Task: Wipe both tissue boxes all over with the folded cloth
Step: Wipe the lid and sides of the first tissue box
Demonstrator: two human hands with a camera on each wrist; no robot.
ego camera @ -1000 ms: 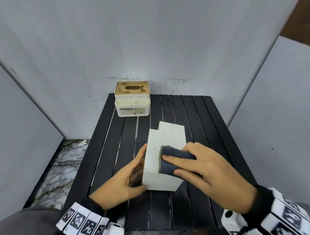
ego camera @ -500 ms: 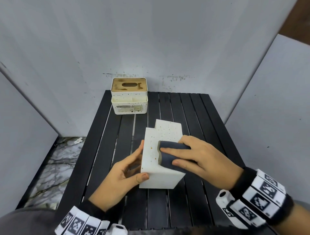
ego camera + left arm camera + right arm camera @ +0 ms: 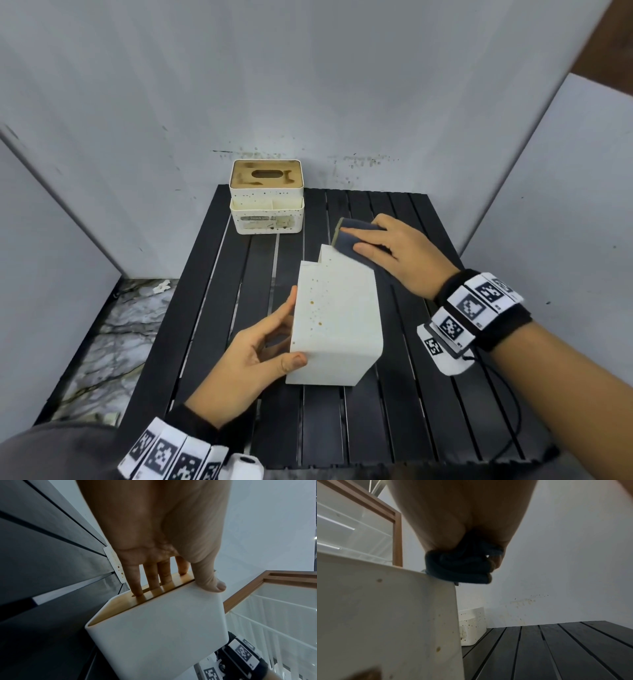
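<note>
Lying on its side on the black slatted worktop point(image 3: 428, 394), the near tissue box point(image 3: 337, 318) presents a white speckled face upward, with its wooden lid turned to the left.

Left hand point(image 3: 246, 356): positioned at the left side of this box. In the left wrist view, the fingers point(image 3: 150, 577) extend straight along the wooden lid and their tips enter the lid slot, while the thumb bears on the near top corner of the white shell. The box is thereby clamped between thumb and fingers.

Right hand point(image 3: 397, 257): positioned at the far end of the same box. It holds the folded cloth point(image 3: 352, 234), a dark blue pad with a tan edge, with straight fingers laid over the top. The right wrist view shows the cloth bunched under the hand and touching the far top edge of the box.

Second tissue box point(image 3: 266, 198): standing upright at the far left of the worktop, close to the grey back wall point(image 3: 308, 85). It has a stained wooden lid with an oval slot and a white speckled tray section at its near side. It is well apart from both hands.

Grey panels enclose the worktop on the left and right. Marbled flooring point(image 3: 113, 342) is visible beyond the left edge of the worktop.
</note>
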